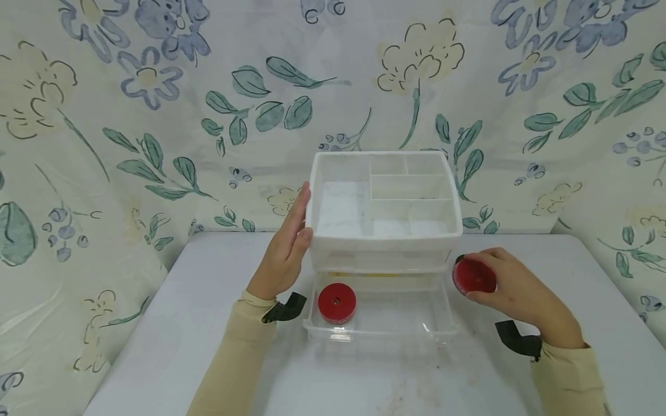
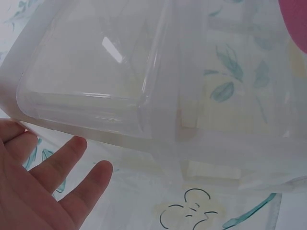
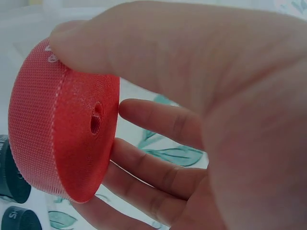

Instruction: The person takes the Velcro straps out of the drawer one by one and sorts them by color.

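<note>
A white plastic drawer organizer (image 1: 338, 208) has its clear lower drawer (image 1: 395, 309) pulled out toward me. One red ribbon roll (image 1: 337, 303) lies flat at the drawer's left end. My left hand (image 1: 283, 254) rests against the organizer's left side with its fingers extended; the left wrist view shows the fingers (image 2: 62, 163) along its edge. To the right of the organizer, my right hand (image 1: 520, 286) grips a second red ribbon roll (image 3: 81, 129) on edge, thumb on its rim. White print shows near that thumb, and the roll stands beside the drawer, apart from it.
Two dark rolls (image 3: 14, 167), one with white lettering, are partly visible past the held roll in the right wrist view. The organizer's divided top tray stands open. Floral cloth (image 1: 250, 115) hangs behind the white table (image 1: 364, 381).
</note>
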`<control>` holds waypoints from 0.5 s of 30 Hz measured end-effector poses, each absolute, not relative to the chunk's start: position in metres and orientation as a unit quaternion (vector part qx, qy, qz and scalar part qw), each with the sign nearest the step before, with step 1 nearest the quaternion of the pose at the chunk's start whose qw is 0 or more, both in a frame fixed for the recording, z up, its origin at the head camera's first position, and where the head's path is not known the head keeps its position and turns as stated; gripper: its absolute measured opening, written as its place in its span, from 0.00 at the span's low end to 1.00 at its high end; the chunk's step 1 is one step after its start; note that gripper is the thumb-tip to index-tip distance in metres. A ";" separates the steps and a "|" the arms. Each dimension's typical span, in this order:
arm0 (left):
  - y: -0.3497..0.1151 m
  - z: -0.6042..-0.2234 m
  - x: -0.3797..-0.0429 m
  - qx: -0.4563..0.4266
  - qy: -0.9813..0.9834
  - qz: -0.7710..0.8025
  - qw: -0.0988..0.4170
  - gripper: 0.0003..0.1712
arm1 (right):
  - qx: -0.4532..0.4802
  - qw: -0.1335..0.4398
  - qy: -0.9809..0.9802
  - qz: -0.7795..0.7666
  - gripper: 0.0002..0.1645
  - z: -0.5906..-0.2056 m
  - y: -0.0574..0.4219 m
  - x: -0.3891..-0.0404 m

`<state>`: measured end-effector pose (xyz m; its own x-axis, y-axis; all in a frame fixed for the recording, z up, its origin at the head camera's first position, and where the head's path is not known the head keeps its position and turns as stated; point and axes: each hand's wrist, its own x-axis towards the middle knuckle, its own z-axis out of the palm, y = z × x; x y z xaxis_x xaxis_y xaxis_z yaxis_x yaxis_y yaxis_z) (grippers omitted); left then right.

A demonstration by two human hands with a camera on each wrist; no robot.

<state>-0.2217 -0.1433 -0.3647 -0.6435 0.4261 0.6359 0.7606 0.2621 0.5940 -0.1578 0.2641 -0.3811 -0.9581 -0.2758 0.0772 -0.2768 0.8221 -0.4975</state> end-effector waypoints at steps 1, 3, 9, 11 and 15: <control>-0.143 -0.365 -0.222 -0.383 -0.774 -0.471 0.178 0.36 | 0.144 0.000 -0.955 0.260 0.41 -0.383 0.264 -0.159; -0.143 -0.364 -0.221 -0.383 -0.774 -0.472 0.178 0.36 | 0.142 -0.004 -0.955 0.259 0.40 -0.385 0.264 -0.161; -0.144 -0.364 -0.221 -0.386 -0.771 -0.474 0.178 0.36 | 0.134 -0.021 -0.957 0.256 0.38 -0.394 0.265 -0.166; -0.144 -0.365 -0.221 -0.386 -0.771 -0.474 0.178 0.36 | 0.129 -0.029 -0.958 0.255 0.38 -0.397 0.264 -0.167; -0.144 -0.365 -0.221 -0.381 -0.775 -0.473 0.176 0.36 | 0.129 -0.033 -0.958 0.253 0.37 -0.403 0.264 -0.169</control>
